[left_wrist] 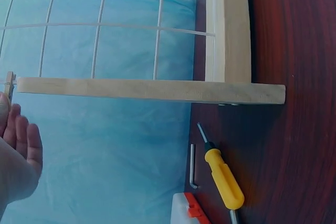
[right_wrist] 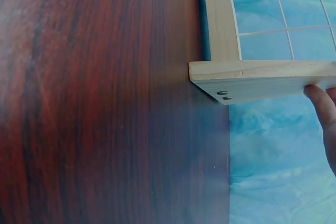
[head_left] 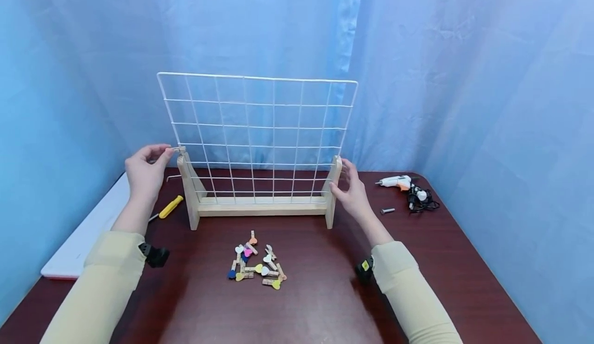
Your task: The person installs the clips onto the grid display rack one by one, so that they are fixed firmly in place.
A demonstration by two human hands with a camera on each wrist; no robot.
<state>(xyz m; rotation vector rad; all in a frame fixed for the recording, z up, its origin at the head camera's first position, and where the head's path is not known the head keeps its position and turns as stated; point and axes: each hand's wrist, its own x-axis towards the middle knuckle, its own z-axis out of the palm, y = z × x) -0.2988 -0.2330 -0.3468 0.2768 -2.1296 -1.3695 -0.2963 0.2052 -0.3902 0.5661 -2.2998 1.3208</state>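
Note:
A white wire grid (head_left: 260,127) stands upright in a pale wooden stand (head_left: 262,209) with a side panel at each end. At the top of the left panel, my left hand (head_left: 146,171) pinches a small wooden clothespin (left_wrist: 9,83) by the grid's left edge. My right hand (head_left: 351,192) holds the right side panel (head_left: 331,199), its thumb at the front edge. The right wrist view shows fingertips (right_wrist: 315,92) against the panel's outer face; the rest of that hand is out of frame. Several heart-topped clothespins (head_left: 258,268) lie in front of the stand.
Left of the stand lie a yellow-handled screwdriver (head_left: 170,207), a hex key (head_left: 174,177) and a white board-like object (head_left: 88,235). To the right are a bolt (head_left: 387,211) and a white glue gun (head_left: 394,181) with its coiled black cord (head_left: 423,200). Blue curtains surround the table.

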